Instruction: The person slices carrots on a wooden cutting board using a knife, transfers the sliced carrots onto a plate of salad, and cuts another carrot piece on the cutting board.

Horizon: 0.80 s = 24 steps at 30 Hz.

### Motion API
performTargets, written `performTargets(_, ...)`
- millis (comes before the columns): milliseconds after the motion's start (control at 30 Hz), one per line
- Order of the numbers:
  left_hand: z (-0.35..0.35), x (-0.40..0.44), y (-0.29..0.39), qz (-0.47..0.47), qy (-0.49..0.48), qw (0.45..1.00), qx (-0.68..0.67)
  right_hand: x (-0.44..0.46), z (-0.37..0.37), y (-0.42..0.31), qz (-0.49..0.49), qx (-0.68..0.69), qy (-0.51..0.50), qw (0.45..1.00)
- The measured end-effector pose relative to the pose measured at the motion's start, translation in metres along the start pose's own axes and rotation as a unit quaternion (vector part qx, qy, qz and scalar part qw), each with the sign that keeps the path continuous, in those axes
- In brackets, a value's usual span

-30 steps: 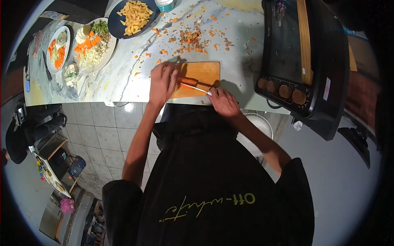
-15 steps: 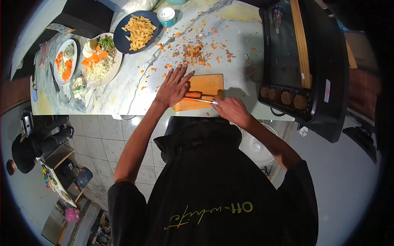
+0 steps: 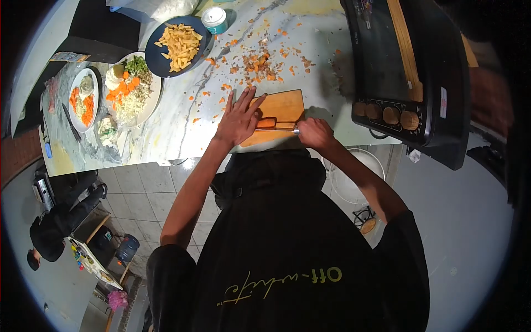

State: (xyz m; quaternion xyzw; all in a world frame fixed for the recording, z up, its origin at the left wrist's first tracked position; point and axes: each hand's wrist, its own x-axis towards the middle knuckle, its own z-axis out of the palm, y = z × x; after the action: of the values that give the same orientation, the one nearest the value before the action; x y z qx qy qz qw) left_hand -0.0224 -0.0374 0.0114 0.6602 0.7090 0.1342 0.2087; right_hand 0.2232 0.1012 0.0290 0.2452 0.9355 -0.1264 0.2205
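Note:
A carrot piece (image 3: 266, 123) lies on the wooden cutting board (image 3: 285, 100). My left hand (image 3: 238, 123) rests over the board's left side, fingers spread, with its thumb side against the carrot's left end, which it hides. My right hand (image 3: 315, 134) is closed around the handle of a knife (image 3: 279, 129) at the board's right edge. The thin blade points left and runs along the near side of the carrot. To the right of the carrot, a paler orange strip shows on the board; I cannot tell what it is.
Peelings (image 3: 260, 66) litter the marble counter beyond the board. At left are a dark plate of cut fries (image 3: 180, 47), a vegetable plate (image 3: 156, 91), a smaller oval plate (image 3: 94, 119) and a tub (image 3: 214, 19). A black oven (image 3: 381, 61) stands right. Another person (image 3: 50, 238) is lower left.
The view has tilted and shifted a little. My right hand has tightened into a fist on the knife handle, and the blade lies more level. My left hand stays beside the carrot.

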Motion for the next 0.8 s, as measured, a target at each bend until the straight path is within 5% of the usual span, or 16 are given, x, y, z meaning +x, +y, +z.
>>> performTargets(233, 0.006, 0.007, 0.003, -0.039, 0.097, 0.991, -0.077, 0.003, 0.009, -0.005, -0.071, -0.038, 0.099, 0.992)
performTargets(300, -0.001, 0.006, 0.004, -0.032, 0.122, 0.984, -0.124, 0.002, 0.018, -0.001, -0.129, -0.051, 0.292, 0.946)
performTargets(433, -0.003, 0.009, 0.007, -0.033, 0.103, 0.992, -0.070, 0.010, 0.024, 0.006, -0.160, -0.031, 0.292, 0.942)
performTargets(500, -0.001, 0.005, 0.010, -0.058, 0.121, 0.989, -0.063, 0.016, 0.024, 0.005, -0.184, -0.067, 0.400, 0.895)
performTargets(800, 0.002, 0.006, 0.007, -0.076, 0.089, 0.993, -0.023, 0.028, 0.040, 0.010, -0.185, -0.003, 0.298, 0.937)
